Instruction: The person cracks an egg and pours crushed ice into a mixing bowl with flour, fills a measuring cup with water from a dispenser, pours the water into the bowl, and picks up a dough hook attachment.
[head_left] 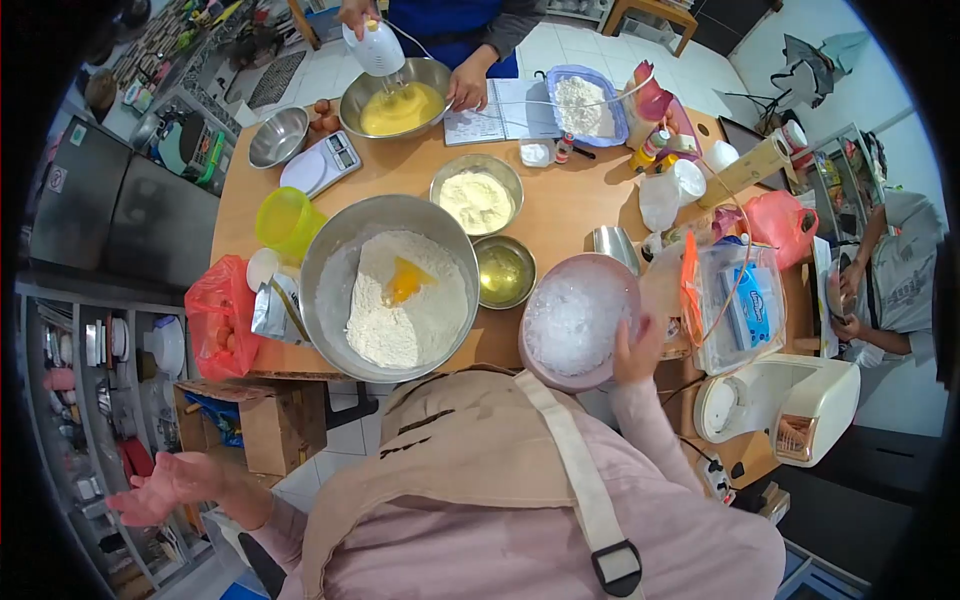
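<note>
My left hand [170,487] is held out at the lower left, away from the table, fingers apart and holding nothing. My right hand [638,352] is at the right rim of a pink bowl [537,368] of what looks like ice. Its fingers point up, slightly blurred, with one overlapping the rim; whether it bears on the bowl I cannot tell. Left of that bowl stands a large metal mixing bowl [322,318] containing flour [380,335] and egg yolk [408,279]. Between them is a small metal bowl [531,287] of clear yellowish liquid, with a bowl of pale powder [476,203] behind it.
Across the table, another person's hands [470,80] work a hand mixer [376,48] in a bowl of yellow batter [402,108]. A kitchen scale [322,165] and yellow-green container [287,222] stand left. A clear plastic box [708,345] stands right, crossed by a cable. Another person [900,275] is at far right.
</note>
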